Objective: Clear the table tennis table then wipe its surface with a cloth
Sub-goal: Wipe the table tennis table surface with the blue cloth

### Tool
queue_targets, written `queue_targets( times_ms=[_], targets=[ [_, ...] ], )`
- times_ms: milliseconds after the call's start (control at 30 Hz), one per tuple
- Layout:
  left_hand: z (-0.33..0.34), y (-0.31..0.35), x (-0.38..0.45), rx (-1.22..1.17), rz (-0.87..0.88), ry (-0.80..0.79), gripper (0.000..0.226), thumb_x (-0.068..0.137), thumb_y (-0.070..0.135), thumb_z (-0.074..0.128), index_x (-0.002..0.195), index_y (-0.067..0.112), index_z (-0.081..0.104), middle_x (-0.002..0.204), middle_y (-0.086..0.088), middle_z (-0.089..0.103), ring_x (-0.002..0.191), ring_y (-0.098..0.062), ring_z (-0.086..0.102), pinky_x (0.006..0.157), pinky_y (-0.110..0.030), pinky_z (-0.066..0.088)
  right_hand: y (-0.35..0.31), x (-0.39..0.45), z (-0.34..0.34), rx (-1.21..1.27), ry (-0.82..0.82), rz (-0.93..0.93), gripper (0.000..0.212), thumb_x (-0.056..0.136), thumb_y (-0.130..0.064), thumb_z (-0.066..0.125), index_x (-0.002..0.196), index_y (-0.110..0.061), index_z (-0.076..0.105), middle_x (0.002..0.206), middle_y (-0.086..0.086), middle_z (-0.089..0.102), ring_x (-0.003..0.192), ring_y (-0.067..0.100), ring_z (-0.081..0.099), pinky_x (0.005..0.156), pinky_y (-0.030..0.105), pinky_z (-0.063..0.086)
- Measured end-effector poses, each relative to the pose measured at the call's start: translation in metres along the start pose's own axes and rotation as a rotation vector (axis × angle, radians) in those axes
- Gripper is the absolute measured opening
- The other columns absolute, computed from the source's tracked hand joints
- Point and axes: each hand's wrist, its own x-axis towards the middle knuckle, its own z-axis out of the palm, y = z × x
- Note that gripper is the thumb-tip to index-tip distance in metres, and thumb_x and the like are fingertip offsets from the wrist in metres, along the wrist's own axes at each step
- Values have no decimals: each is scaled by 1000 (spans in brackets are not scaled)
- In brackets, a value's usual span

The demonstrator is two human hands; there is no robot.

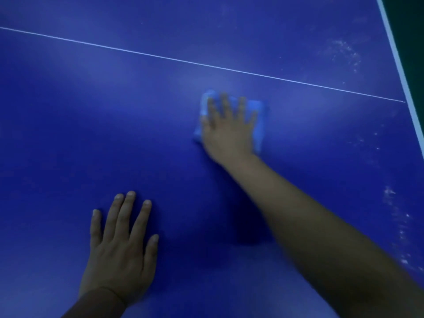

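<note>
The blue table tennis table (91,111) fills the view. A light blue cloth (258,111) lies flat on it near the middle, just below the thin white centre line (160,56). My right hand (227,127) presses on the cloth with its fingers spread and straight; the hand and cloth are motion-blurred. My left hand (121,246) rests flat on the bare table surface near the front, fingers straight, holding nothing.
A white edge line (400,72) marks the table's right side, with dark green floor (410,19) beyond it. Whitish dusty smudges (344,51) speckle the surface near that right edge, top and bottom.
</note>
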Motion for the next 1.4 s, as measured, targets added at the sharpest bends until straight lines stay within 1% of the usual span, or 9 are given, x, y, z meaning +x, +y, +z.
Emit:
queue_targets(
  times_ms=[100, 233, 467, 533, 733, 833, 1000, 1200, 1400],
  targets=[
    [1, 0, 0, 9, -2, 11, 70, 99, 51, 20, 143, 5, 50, 157, -19, 34, 145, -35, 27, 114, -65, 17, -69, 33, 3, 124, -81, -167, 57, 102, -52, 20, 157, -36, 18, 167, -5, 9, 151, 37, 1, 115, 66, -4],
    [1, -1, 2, 3, 7, 16, 71, 100, 53, 15, 144, 6, 47, 157, -18, 33, 145, -35, 27, 117, -62, 13, 8, 77, -4, -43, -99, -141, 59, 102, -51, 20, 158, -34, 10, 167, -2, 6, 152, 37, 4, 115, 69, 3],
    [-1, -1, 2, 27, 5, -40, 71, 101, 54, 11, 145, 7, 43, 157, -18, 32, 145, -35, 27, 115, -64, 15, 230, 83, -46, 135, -30, 707, 59, 102, -53, 15, 158, -35, 12, 167, -4, 4, 151, 38, 0, 116, 67, 0],
    [-1, -1, 2, 31, 5, -51, 73, 100, 54, 10, 145, 7, 43, 157, -18, 32, 146, -35, 27, 114, -65, 16, 203, 82, -44, 108, -40, 629, 59, 103, -50, 17, 158, -31, 11, 167, -1, 4, 151, 40, 1, 115, 69, 2],
    [8, -2, 2, 35, 7, 9, 74, 99, 58, 14, 144, 8, 45, 157, -17, 33, 145, -36, 28, 116, -63, 15, 64, 31, -12, -2, -71, -157, 58, 101, -53, 17, 157, -37, 12, 167, -4, 10, 152, 36, 6, 115, 64, 7],
    [7, -2, 2, 47, -11, 20, 77, 98, 59, 15, 141, 6, 50, 156, -19, 35, 144, -36, 30, 116, -63, 15, 118, 44, -22, -88, -77, -136, 62, 99, -52, 9, 158, -32, 12, 167, 0, 10, 151, 37, 9, 115, 65, 12],
    [7, -2, 2, 55, -8, 14, 80, 98, 61, 15, 140, 4, 51, 154, -21, 37, 143, -38, 31, 115, -62, 14, 257, 68, -48, 69, -62, 440, 58, 103, -54, 15, 158, -37, 9, 167, -7, 3, 152, 36, 2, 118, 64, 3],
    [10, -4, 0, 81, -2, 14, 79, 97, 62, 16, 142, 5, 48, 156, -20, 33, 144, -39, 28, 115, -63, 13, 249, 17, -28, -109, -135, -85, 68, 93, -63, 7, 157, -40, 14, 166, -7, 9, 152, 33, 9, 116, 61, 10],
    [1, 5, 0, 72, -5, -12, 82, 98, 61, 11, 145, 4, 46, 156, -21, 31, 147, -39, 23, 116, -65, 14, 268, 8, -36, -76, -77, 52, 59, 102, -54, 17, 158, -34, 15, 166, -2, 12, 151, 35, 10, 116, 63, 10]
  ],
)
